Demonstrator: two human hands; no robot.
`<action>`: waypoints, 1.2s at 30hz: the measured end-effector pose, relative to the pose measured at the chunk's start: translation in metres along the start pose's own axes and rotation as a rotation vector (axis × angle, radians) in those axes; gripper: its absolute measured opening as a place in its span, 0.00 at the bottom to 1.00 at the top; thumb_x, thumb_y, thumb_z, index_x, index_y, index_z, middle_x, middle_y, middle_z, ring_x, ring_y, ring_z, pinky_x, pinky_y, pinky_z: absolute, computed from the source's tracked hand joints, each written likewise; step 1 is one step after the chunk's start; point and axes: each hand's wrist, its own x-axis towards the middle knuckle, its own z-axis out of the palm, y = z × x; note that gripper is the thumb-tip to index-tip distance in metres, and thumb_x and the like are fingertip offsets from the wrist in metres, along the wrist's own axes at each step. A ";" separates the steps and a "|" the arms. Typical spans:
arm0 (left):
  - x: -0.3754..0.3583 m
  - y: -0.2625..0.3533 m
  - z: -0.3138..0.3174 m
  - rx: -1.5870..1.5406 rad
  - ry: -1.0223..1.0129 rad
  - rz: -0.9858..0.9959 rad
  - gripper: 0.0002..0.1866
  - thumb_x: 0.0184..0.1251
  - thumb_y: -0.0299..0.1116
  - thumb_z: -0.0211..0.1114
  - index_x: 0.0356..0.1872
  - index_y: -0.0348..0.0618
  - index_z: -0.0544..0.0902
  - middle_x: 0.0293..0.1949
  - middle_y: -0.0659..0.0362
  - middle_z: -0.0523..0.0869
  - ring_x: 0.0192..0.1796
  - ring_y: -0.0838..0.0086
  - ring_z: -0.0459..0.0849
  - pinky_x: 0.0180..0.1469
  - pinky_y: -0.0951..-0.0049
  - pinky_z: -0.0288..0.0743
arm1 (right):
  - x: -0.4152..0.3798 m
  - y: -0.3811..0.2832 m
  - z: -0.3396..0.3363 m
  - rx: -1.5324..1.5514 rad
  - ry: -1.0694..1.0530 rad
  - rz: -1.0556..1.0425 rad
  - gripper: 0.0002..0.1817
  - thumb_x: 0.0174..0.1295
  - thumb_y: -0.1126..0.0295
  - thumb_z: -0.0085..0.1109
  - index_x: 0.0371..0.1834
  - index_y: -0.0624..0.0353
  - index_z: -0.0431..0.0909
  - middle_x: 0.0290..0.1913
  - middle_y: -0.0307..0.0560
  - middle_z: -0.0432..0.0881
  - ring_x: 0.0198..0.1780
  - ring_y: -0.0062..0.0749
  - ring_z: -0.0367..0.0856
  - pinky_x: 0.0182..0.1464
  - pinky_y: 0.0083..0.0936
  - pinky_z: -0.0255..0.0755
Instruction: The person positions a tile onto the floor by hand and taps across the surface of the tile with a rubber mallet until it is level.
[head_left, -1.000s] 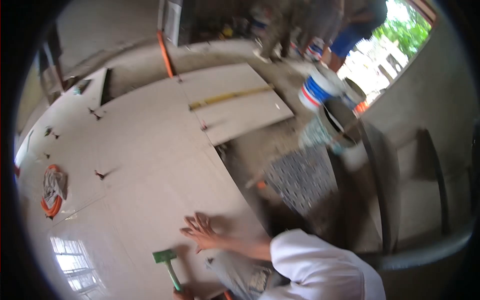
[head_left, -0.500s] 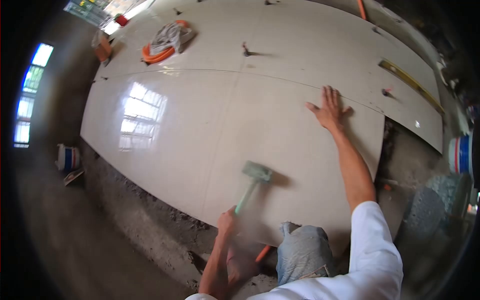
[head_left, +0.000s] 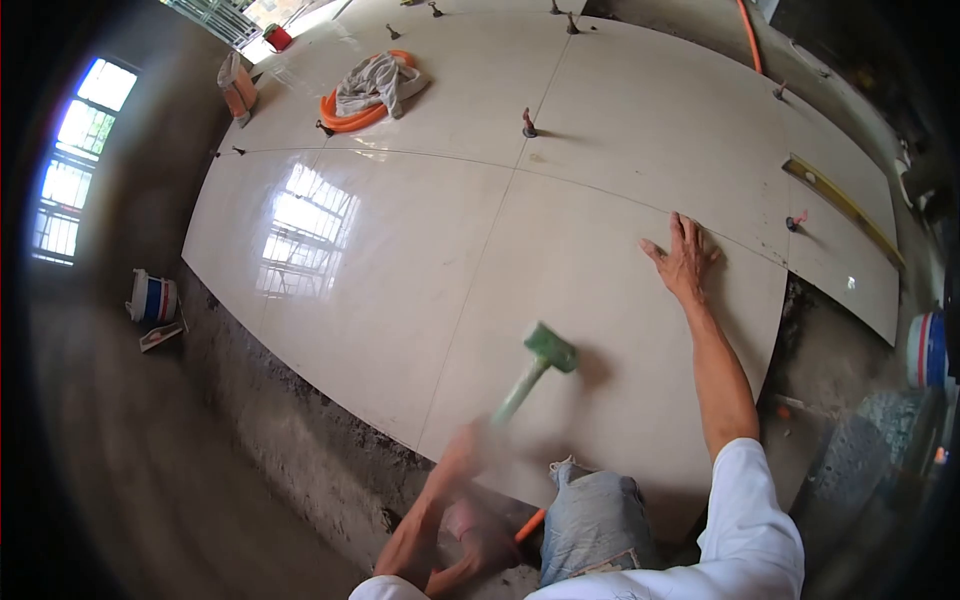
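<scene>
My left hand [head_left: 466, 452], blurred, is closed round the handle of a green mallet [head_left: 551, 347]. The mallet head hangs above a large glossy beige tile [head_left: 590, 270], its shadow falling to the right. Palm down on the same tile, my right hand [head_left: 684, 262] has its fingers apart, with the fingertips by the seam at the tile's far edge. A blurred pinkish shape lies below my left hand; I cannot make out what it is.
A coiled orange hose [head_left: 350, 122] with a cloth [head_left: 375, 84] lies at the back left. Small tile clips [head_left: 529, 124] stand on seams. A yellow level [head_left: 845, 208] is at right. Buckets [head_left: 154, 298] stand either side. A denim-covered knee [head_left: 597, 522] is near the tile's front edge.
The whole view has shifted, so most things appear farther right and lower. The mallet head stands a little farther from its shadow. My right hand's fingers are slightly less spread.
</scene>
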 end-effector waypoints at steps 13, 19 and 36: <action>0.068 0.049 -0.062 0.485 0.277 0.278 0.15 0.56 0.32 0.63 0.43 0.36 0.75 0.25 0.43 0.82 0.29 0.44 0.83 0.36 0.49 0.76 | 0.008 0.008 0.006 0.015 0.099 -0.036 0.38 0.61 0.38 0.59 0.66 0.52 0.69 0.63 0.41 0.67 0.66 0.41 0.64 0.58 0.69 0.60; 0.050 0.078 -0.051 0.046 0.546 0.174 0.16 0.56 0.31 0.61 0.46 0.38 0.75 0.21 0.42 0.81 0.28 0.42 0.83 0.31 0.51 0.76 | 0.011 0.001 0.004 0.060 0.086 0.001 0.28 0.63 0.50 0.60 0.62 0.54 0.71 0.59 0.42 0.70 0.64 0.39 0.66 0.55 0.62 0.64; 0.021 -0.077 0.071 0.265 0.227 0.074 0.13 0.58 0.33 0.62 0.44 0.43 0.77 0.29 0.41 0.84 0.38 0.41 0.83 0.40 0.47 0.75 | 0.007 0.006 0.010 0.124 0.226 -0.086 0.25 0.59 0.61 0.58 0.59 0.58 0.73 0.56 0.44 0.70 0.62 0.40 0.68 0.48 0.55 0.72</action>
